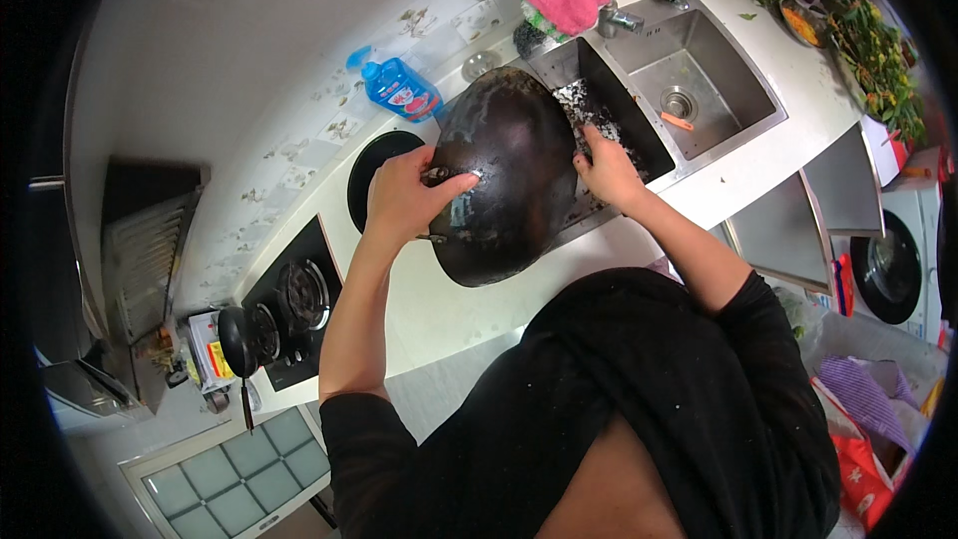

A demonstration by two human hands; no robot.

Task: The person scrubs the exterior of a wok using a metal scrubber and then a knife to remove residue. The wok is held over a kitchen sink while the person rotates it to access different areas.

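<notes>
A large blackened wok (516, 157) is tilted over the counter and the left sink basin (644, 135), its worn underside towards me. My left hand (408, 191) grips it at the loop handle on its left side, thumb laid along the outside. At the opposite rim is my right hand (608, 171), its fingers bent over the basin. The wok's edge partly covers that basin, and whether the right hand holds anything is unclear. Whitish flakes or foam and dark specks lie in the dark basin.
Right of it, another steel basin (696, 82) holds an orange-handled tool (676, 120). A blue detergent bottle (404, 90) and a black round lid or pan (385, 172) stand left of the wok. Further left is a gas hob (299, 307). Cabinet doors (778, 224) stand ajar at right.
</notes>
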